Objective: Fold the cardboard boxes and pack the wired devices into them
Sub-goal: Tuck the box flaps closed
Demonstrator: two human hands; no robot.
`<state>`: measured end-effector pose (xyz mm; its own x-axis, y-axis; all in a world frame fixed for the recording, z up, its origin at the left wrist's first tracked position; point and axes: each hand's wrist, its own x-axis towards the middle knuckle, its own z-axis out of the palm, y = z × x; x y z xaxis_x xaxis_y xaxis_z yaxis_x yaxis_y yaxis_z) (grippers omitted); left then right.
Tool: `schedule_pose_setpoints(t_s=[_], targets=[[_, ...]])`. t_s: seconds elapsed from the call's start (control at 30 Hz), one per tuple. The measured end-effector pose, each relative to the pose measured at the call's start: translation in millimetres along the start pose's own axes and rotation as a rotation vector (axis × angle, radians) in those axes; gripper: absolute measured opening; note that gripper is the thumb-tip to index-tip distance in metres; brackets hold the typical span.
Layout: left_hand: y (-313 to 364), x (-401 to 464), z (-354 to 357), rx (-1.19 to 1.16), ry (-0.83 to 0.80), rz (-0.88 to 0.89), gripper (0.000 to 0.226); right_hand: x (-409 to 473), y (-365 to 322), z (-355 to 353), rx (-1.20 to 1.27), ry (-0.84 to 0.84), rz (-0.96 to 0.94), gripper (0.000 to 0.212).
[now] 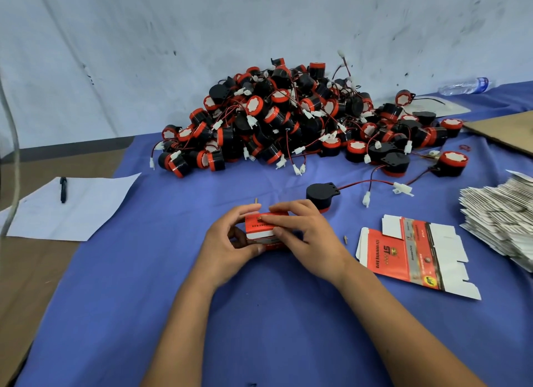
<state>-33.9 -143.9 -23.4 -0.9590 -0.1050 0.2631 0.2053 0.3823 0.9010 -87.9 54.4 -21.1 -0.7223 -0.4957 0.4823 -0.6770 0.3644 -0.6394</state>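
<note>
box one (pixel 266 232) sits mid-table, pinched between your left hand (pixel 230 243) and right hand (pixel 300 230), fingers curled on its flaps, seemingly closing it. flat carton (pixel 409 254), blank stack (pixel 501 219) and buzzer pile (pixel 288 121) remain.

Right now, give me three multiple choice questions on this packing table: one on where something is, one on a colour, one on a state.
1. Where does the pen lie?
A. on the white paper sheet
B. on the device pile
C. beside the flat box

2. What colour is the table cloth?
A. green
B. blue
C. grey

3. What state is the printed box on the right in?
A. folded shut
B. crushed
C. unfolded flat

Answers: 1 A, the pen rests on the sheet at left. 2 B, the cloth is blue. 3 C, its flaps lie spread out.
</note>
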Motion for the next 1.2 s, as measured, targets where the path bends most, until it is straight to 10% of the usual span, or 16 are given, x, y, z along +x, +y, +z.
schedule_pose_setpoints(t_s=[0.2, 0.47, 0.67, 1.2], targets=[[1.6, -4.0, 5.5, 0.002, 0.249, 0.112, 0.018, -3.7, -3.6, 4.2, 0.016, 0.160, -0.037, 0.023], [3.2, -10.0, 17.4, 0.267, 0.312, 0.201, 0.013, -5.3, -6.9, 2.4, -0.093, 0.229, -0.090, 0.006], [4.2, -9.4, 19.6, 0.461, 0.175, 0.182, 0.046, -23.9, -16.4, 2.1, -0.276, 0.087, -0.047, 0.021], [64.2, -31.1, 25.6, 0.552, 0.038, 0.176, 0.035, -42.1, -59.9, -26.7, -0.625, -0.144, 0.019, 0.050]])
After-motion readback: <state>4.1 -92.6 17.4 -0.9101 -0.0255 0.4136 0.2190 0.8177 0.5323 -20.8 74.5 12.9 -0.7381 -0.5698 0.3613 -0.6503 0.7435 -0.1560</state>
